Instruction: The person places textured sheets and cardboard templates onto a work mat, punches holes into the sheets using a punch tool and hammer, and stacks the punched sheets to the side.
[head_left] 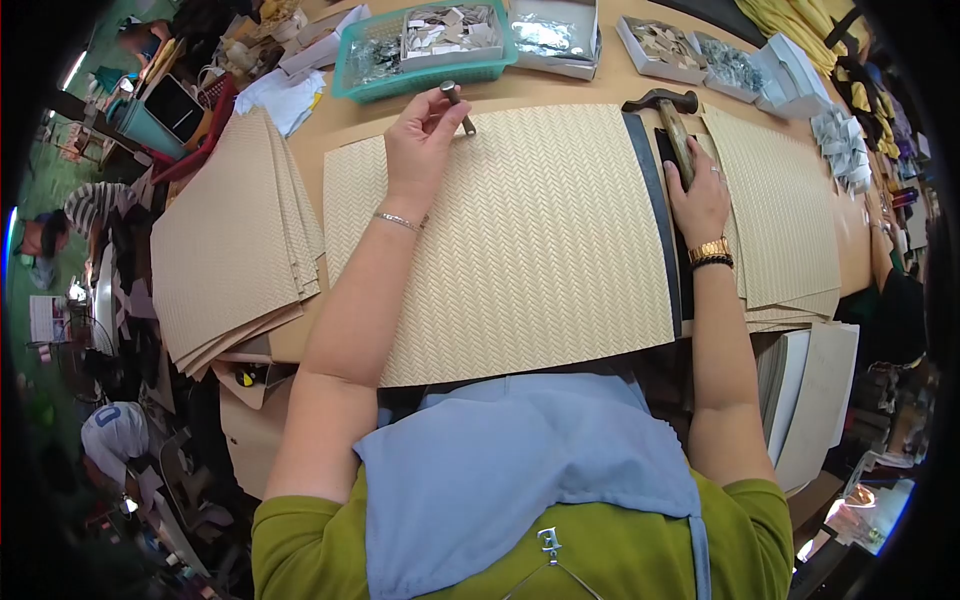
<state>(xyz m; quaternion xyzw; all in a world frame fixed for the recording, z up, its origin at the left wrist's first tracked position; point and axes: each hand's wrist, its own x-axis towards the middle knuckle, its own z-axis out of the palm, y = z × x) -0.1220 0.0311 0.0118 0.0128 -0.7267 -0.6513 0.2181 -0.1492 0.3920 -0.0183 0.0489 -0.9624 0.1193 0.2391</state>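
A cream sheet with a woven herringbone texture (pixel 520 240) lies flat on the table in front of me, with a dark strip (pixel 652 215) along its right edge. Above its upper left part, my left hand (pixel 422 145) pinches a short metal punch (pixel 458 110) between thumb and fingers. The punch is tilted, and I cannot tell whether its lower end touches the sheet. My right hand (pixel 703 200) is wrapped round the wooden handle of a hammer (pixel 676 130), to the right of the sheet. The dark hammer head points away from me.
Stacks of similar textured sheets lie left (pixel 235 225) and right (pixel 780 210). Along the back stand a green basket (pixel 350 92) holding small pieces, a white box (pixel 585 68) with clear packets, and a box of small tan pieces (pixel 640 65). Another person's arm (pixel 882 240) shows at far right.
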